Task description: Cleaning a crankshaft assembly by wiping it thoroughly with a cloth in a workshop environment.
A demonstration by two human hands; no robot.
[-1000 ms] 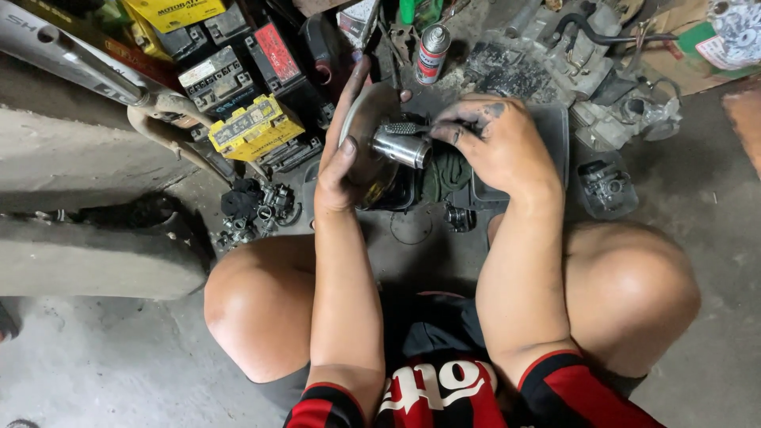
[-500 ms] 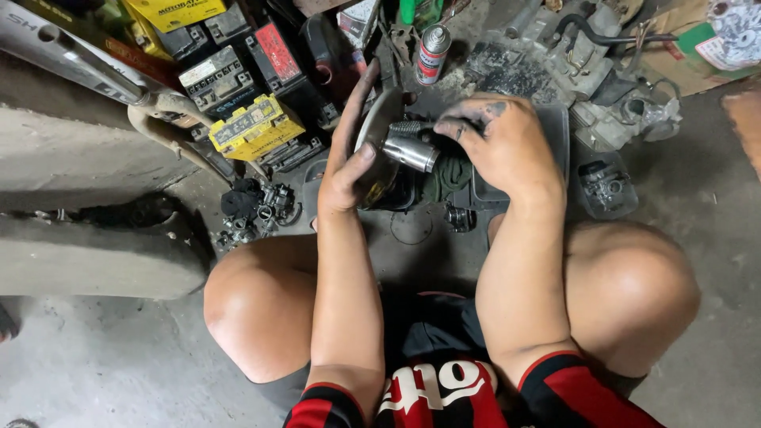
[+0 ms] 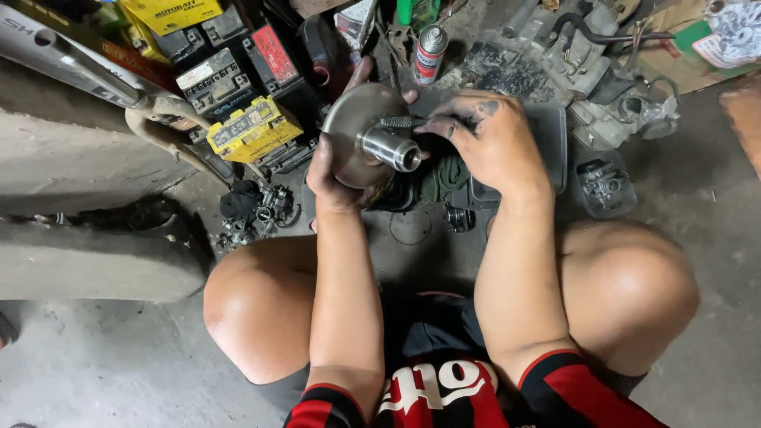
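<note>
Pulley disc [image 3: 357, 131], round metal with a projecting centre sleeve [image 3: 392, 150], was held tilted above the concrete floor [image 3: 697, 198], between the knees. Left hand [image 3: 333, 178] gripped its lower rim. Right hand [image 3: 487, 139], grease-stained, pinched a small ribbed part [image 3: 394, 122] against the disc face. Spray can [image 3: 430, 54] and yellow battery [image 3: 252, 131] stood nearby.

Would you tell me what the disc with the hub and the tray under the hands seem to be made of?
The disc, held in the left hand, looks like bare metal: dull grey face, bright shiny hub. The tray seems dark grey plastic, matte with rounded corners, though painted metal is possible.
</note>
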